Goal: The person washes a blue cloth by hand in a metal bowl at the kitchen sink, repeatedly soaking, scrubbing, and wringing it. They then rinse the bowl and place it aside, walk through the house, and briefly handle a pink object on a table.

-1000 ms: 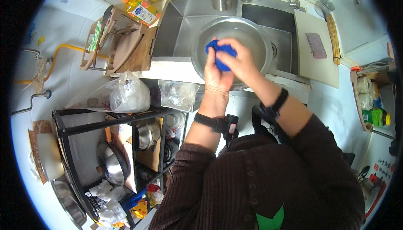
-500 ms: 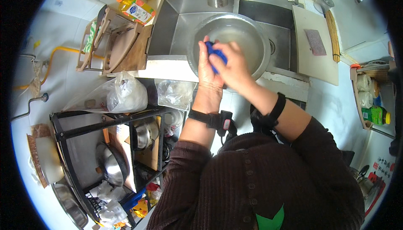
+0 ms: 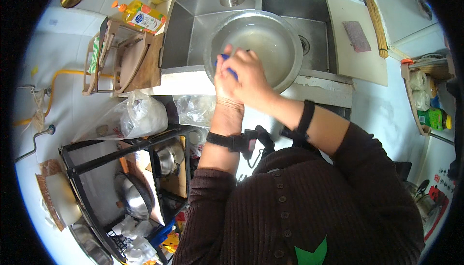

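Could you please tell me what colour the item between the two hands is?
The item is blue where it shows, best in the head view.

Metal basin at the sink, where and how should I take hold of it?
Probably by opposite sides of the rim of the metal basin, coming from left and right together. It is round, opens upward and seems to hold cloudy liquid, so an even grip should limit tipping. The left hand and right hand are around a blue cloth over its near-left part.
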{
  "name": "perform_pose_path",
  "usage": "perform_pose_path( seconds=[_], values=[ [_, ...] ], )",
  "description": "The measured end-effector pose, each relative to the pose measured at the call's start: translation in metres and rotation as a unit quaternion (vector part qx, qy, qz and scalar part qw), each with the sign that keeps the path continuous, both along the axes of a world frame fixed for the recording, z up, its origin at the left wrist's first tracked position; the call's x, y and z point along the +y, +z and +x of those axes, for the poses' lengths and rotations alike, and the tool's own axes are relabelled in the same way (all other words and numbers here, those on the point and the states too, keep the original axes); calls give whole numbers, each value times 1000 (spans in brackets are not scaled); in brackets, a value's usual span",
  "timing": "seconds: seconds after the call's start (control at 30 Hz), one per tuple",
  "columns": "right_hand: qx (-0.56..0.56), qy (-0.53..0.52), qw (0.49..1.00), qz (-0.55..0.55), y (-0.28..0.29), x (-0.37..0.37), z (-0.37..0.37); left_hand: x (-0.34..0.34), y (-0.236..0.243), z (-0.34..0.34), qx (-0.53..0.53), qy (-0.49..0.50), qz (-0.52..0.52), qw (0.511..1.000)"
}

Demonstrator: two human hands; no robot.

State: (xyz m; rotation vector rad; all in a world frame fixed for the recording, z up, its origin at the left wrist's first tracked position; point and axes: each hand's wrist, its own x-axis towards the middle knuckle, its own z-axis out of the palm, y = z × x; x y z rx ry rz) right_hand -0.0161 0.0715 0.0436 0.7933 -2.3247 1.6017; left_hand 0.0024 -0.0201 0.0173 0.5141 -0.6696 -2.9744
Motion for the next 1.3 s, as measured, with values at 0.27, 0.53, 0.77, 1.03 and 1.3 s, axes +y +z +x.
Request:
perform_pose_path(
  seconds=[0.27,0.53,0.77,1.03,1.3],
  values=[
    [-343,17,920,-188,-51,28,-92,0,14,1,72,-6,-61,995],
    [-144,93,965,-198,-18,80,-65,-43,36,7,95,64,9,993],
    [-545,96,713,-430,11,74,-54,-65,36,6,60,96,-57,992],
    [-181,305,921,159,36,24,-11,-101,79,-1,3,61,-235,970],
    [-509,294,767,-258,71,-21,-4,-166,111,19,25,50,-260,964]
  ],
)
